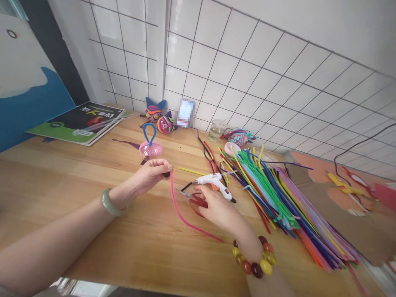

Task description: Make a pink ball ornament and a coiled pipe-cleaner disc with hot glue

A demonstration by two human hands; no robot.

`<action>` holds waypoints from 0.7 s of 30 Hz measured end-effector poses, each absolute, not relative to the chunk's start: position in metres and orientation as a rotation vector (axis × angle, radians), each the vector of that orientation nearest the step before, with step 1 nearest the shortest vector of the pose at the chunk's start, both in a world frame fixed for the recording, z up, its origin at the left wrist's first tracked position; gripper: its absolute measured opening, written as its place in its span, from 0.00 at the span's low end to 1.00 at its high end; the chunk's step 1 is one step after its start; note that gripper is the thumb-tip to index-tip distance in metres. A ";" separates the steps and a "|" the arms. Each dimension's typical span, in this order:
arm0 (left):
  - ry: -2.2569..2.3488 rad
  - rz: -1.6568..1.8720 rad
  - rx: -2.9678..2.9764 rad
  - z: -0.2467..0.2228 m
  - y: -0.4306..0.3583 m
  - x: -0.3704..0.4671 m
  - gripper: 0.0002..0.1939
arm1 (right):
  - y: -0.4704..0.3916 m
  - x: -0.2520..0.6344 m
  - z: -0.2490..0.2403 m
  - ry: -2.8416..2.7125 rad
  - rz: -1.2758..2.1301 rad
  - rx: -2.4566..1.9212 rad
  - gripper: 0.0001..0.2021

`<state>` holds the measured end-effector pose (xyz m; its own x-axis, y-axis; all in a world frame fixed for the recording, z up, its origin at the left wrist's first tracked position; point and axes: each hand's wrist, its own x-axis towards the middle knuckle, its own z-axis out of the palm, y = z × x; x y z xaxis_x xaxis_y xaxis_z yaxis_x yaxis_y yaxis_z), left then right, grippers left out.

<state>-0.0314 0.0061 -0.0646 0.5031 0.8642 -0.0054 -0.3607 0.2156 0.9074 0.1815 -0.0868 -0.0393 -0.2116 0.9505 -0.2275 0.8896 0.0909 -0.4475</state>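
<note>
In a pinch between thumb and fingers, my left hand [153, 175] holds one end of a pink pipe cleaner [177, 208]. The rest of it curves down to the right, toward the tabletop. A small dark round piece [166, 174] shows at the same fingertips. My right hand [216, 206] has its fingers curled at the red handles of a pair of scissors [198, 202], whose blades point left. Just beyond that hand lies a white glue gun [215, 182]. Behind my left hand, a clear pink shell [150, 149] carries a blue pipe-cleaner loop [149, 133].
Bundles of coloured pipe cleaners [272, 194] spread over the right side. Along the tiled wall stand two striped fish-like crafts [154, 111], a phone [185, 112] and a glass jar [216, 130]. Magazines [89, 119] lie at the left. A yellow glue gun [343, 183] rests far right.
</note>
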 end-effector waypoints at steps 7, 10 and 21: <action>0.536 0.890 1.038 -0.063 0.007 -0.034 0.09 | -0.081 0.178 -0.042 -1.988 1.042 -1.779 0.28; 0.531 0.891 1.033 -0.064 0.009 -0.034 0.09 | -0.079 0.176 -0.040 -1.769 1.408 -1.550 0.18; 0.543 0.867 1.057 -0.067 0.009 -0.034 0.08 | -0.075 0.182 -0.036 -1.673 1.686 -1.215 0.21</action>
